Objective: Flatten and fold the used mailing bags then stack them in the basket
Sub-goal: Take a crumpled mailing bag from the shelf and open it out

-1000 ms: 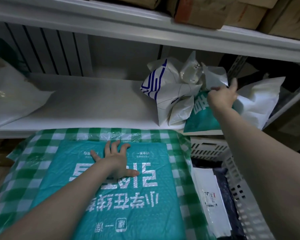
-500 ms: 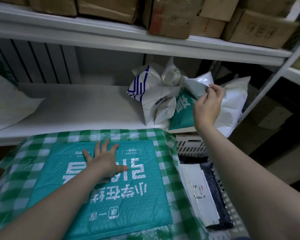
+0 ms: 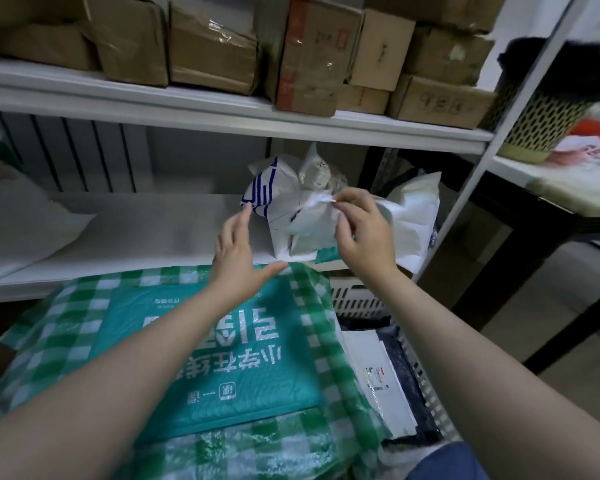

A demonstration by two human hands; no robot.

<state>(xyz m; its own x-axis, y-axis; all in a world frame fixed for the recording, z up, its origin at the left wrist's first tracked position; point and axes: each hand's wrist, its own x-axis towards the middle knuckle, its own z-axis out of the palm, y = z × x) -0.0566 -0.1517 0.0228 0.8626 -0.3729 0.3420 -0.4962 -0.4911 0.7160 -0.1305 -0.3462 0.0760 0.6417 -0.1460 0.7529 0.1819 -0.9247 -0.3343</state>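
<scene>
A pile of crumpled white mailing bags (image 3: 291, 216) lies on the middle shelf, one with blue stripes. My right hand (image 3: 361, 233) pinches a white bag's corner (image 3: 321, 199) at the pile's front. In the air just left of the pile, my left hand (image 3: 239, 251) is open with straight fingers and holds nothing. A flat teal mailing bag (image 3: 222, 362) with white characters lies on a green checked cloth (image 3: 66, 341) below. The white slotted basket (image 3: 357, 299) at lower right holds a white bag (image 3: 378, 372) on a dark one.
Cardboard boxes (image 3: 305, 57) fill the top shelf. A large white bag (image 3: 25, 220) lies at the shelf's left end, another white bag (image 3: 416, 209) right of the pile. A woven bin (image 3: 541, 119) stands on the right-hand rack beyond a white upright post (image 3: 471, 181).
My left hand lifted off the teal bag and rose toward the pile. My right hand pulled a white bag corner forward from the pile. The view tilted up.
</scene>
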